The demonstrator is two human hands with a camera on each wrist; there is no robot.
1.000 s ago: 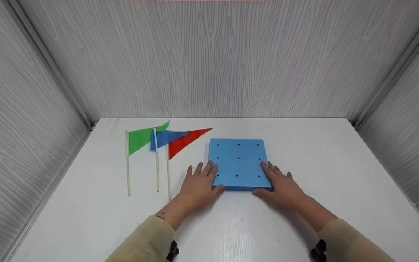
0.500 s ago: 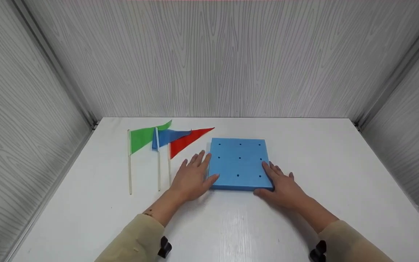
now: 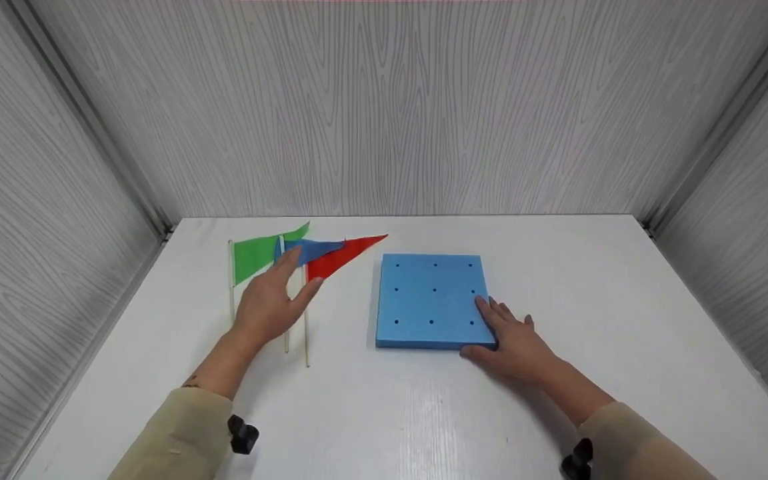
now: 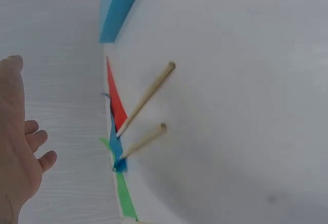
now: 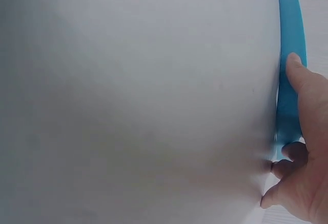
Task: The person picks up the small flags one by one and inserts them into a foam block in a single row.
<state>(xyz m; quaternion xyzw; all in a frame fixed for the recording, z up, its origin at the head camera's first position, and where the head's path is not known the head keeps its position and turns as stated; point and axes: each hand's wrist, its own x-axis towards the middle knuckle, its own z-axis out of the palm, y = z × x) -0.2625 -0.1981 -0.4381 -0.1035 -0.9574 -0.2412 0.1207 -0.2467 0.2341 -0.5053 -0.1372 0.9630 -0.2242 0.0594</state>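
My left hand (image 3: 266,305) hovers over three pennant flags at the left, fingers stretched, holding nothing. Its fingertips overlap the blue flag (image 3: 321,249) in the head view. Beside that lie the green flag (image 3: 255,259) and the red flag (image 3: 337,260), all on pale wooden sticks. In the left wrist view, the hand (image 4: 18,147) shows at the left edge, apart from the sticks. A flat blue block (image 3: 417,307) with rows of small holes lies mid-table. My right hand (image 3: 517,340) rests at its near right corner, index finger on top, thumb (image 5: 295,67) along the front side.
Everything lies on a white table (image 3: 384,427). A grey wood-grain panel (image 3: 384,107) rises behind it, with similar panels at the left (image 3: 31,267) and right (image 3: 757,220). The flags' cloths partly overlap one another.
My left hand has left the block's left side and moved left over the flags. My right hand stays at the block's right corner, and the block lies still.
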